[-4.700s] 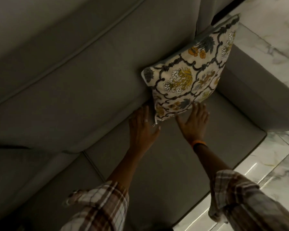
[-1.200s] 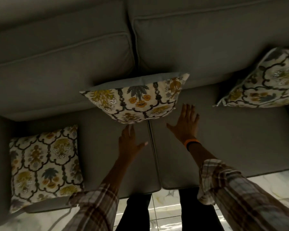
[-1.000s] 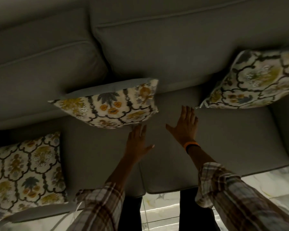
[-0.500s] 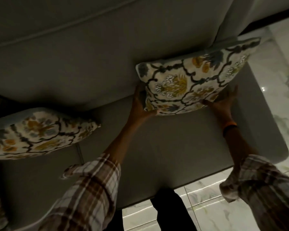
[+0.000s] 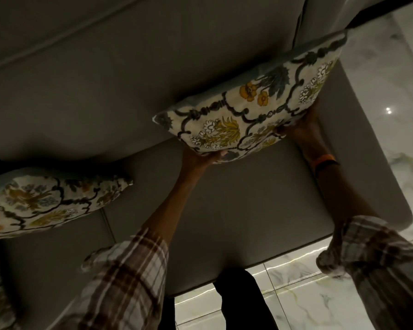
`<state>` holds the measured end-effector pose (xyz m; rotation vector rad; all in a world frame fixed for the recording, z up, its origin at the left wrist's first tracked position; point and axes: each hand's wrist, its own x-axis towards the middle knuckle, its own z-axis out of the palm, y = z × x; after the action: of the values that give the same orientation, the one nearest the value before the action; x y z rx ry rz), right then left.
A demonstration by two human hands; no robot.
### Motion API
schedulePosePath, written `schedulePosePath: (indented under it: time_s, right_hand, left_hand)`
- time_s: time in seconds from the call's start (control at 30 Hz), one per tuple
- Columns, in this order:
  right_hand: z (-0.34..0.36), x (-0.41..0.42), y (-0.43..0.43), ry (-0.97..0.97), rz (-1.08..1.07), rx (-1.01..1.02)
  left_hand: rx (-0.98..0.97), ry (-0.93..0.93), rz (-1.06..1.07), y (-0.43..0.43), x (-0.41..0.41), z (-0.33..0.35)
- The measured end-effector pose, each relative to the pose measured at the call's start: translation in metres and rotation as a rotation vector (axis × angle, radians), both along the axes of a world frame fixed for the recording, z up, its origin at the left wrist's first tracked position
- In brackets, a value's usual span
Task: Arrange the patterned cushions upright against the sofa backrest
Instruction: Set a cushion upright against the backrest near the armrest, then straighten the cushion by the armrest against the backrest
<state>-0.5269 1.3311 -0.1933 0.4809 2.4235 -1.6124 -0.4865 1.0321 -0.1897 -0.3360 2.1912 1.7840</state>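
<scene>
cream floral-patterned square cushion point(image 5: 248, 110) upright against grey fabric sofa backrest point(image 5: 100, 86), right end of seat. left hand point(image 5: 200, 158) grips lower left edge, right hand point(image 5: 303, 132) grips lower right edge. second patterned cushion point(image 5: 48, 201) leans left, apart.

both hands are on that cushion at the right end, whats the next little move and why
Probably ease the patterned cushion back to settle against the backrest, then let go. The left hand and right hand grip its lower edge, and it already stands upright by the backrest.
</scene>
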Motion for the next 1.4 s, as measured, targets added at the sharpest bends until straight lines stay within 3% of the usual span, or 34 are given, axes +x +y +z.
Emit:
schedulePosePath:
  time_s: [0.23,0.4,0.53,0.67,0.83,1.0,1.13,1.27,1.4]
  right_hand:
    - [0.005,0.021,-0.029,0.059,-0.090,0.180]
    - [0.001,0.099,-0.109,-0.160,-0.314,0.466]
    - [-0.007,0.159,-0.205,-0.181,-0.050,0.648]
    - [-0.013,0.212,-0.325,-0.103,0.271,0.720]
    - [-0.010,0.273,-0.506,-0.037,0.515,0.701]
    - [-0.001,0.329,-0.692,-0.079,0.611,0.680]
    - [0.002,0.373,-0.825,-0.095,0.664,0.597]
    - [-0.006,0.414,-0.917,-0.149,0.716,0.501]
    - [-0.019,0.438,-0.980,-0.348,0.671,0.257]
  left_hand:
    - [0.002,-0.047,-0.051,-0.014,-0.012,-0.021]
    - [-0.215,0.021,-0.133,-0.044,0.024,0.004]
    - [-0.417,-0.139,-0.300,-0.126,0.097,0.006]
    - [-0.676,-0.169,-0.453,-0.238,0.180,-0.002]
    - [-0.854,-0.206,-0.494,-0.406,0.277,0.001]
    - [-0.891,-0.137,-0.357,-0.587,0.356,-0.009]
    - [-0.947,-0.184,-0.244,-0.715,0.410,0.000]
    - [-1.001,-0.208,-0.063,-0.831,0.457,-0.011]
    - [-0.903,-0.354,0.156,-0.924,0.490,-0.029]
